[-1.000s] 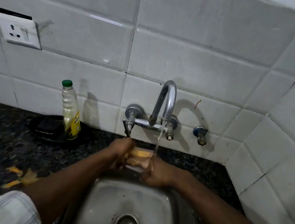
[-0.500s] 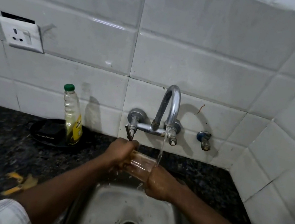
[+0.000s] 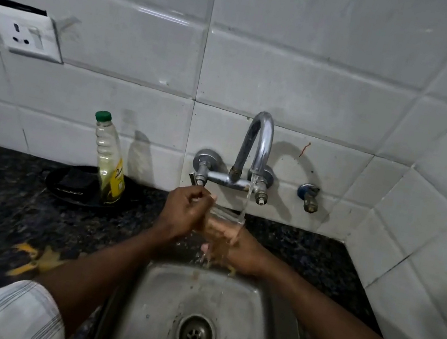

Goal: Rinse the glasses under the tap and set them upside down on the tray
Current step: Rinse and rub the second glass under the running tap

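A clear drinking glass [image 3: 224, 219] is held over the steel sink [image 3: 160, 301], under the water stream from the chrome tap [image 3: 257, 142]. My right hand [image 3: 237, 254] grips the glass from below and the right, fingers curled round its body. My left hand [image 3: 185, 212] is at the glass's left end with curled fingers at its rim; whether they reach inside is unclear. Water runs onto the glass's right side and drips into the sink. No tray is in view.
A bottle with a green cap [image 3: 109, 159] stands on a black dish [image 3: 69, 187] on the dark granite counter [image 3: 0, 207], left of the tap. A yellow scrap [image 3: 36, 257] lies on the counter. White tiled walls close in behind and on the right.
The glass has turned a little between my hands and stays under the stream. My left hand has shifted at the rim. The camera has tilted slightly.
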Available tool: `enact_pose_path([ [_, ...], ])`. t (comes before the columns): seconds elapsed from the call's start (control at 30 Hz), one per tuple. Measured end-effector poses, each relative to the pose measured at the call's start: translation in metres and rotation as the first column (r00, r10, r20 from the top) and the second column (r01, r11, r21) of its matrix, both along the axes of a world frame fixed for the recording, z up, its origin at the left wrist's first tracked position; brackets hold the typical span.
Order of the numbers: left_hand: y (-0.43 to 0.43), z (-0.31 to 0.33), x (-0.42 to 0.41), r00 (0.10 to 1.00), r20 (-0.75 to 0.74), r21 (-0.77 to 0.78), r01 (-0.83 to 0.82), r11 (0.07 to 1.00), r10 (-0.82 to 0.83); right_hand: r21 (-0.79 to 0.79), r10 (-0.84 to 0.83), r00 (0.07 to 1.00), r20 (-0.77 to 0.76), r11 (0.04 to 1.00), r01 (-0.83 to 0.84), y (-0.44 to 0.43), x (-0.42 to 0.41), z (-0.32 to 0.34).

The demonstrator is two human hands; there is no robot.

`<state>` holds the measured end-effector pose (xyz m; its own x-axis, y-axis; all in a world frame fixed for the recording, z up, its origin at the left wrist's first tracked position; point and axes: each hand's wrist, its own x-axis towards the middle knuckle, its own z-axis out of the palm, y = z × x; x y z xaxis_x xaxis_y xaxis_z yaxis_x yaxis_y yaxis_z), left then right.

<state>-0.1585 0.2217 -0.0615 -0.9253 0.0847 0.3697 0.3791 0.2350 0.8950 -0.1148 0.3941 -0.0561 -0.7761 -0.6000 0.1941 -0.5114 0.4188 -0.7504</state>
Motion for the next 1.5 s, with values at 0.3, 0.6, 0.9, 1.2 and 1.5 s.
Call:
enact_pose_path([
  [0.3, 0.006, 0.007, 0.008, 0.998, 0.047, -0.030, -0.050, 0.998, 0.051, -0.093, -0.060, 0.997, 0.054, 0.994, 0.065, -0.001, 0.000, -0.002],
  [0.6, 0.004, 0.008, -0.004, 0.915, 0.375, -0.109, -0.117, 0.987, 0.150, 0.336, 0.024, 0.980, -0.196, 0.941, 0.044, -0.001, 0.000, 0.003],
  [0.9, 0.002, 0.013, -0.005, 0.846, 0.478, -0.331, -0.078, 0.940, 0.238, 0.568, 0.202, 0.773, -0.601, 0.788, 0.236, 0.007, -0.005, -0.008],
  [1.2, 0.002, 0.022, -0.004, 0.785, 0.588, -0.238, -0.064, 0.969, 0.196, 0.537, 0.125, 0.793, -0.596, 0.796, 0.278, 0.001, 0.001, 0.004],
  [1.5, 0.002, 0.020, -0.008, 0.913, 0.379, -0.188, -0.080, 0.979, 0.147, 0.280, 0.025, 0.977, -0.210, 0.959, 0.035, -0.005, 0.006, 0.019],
])
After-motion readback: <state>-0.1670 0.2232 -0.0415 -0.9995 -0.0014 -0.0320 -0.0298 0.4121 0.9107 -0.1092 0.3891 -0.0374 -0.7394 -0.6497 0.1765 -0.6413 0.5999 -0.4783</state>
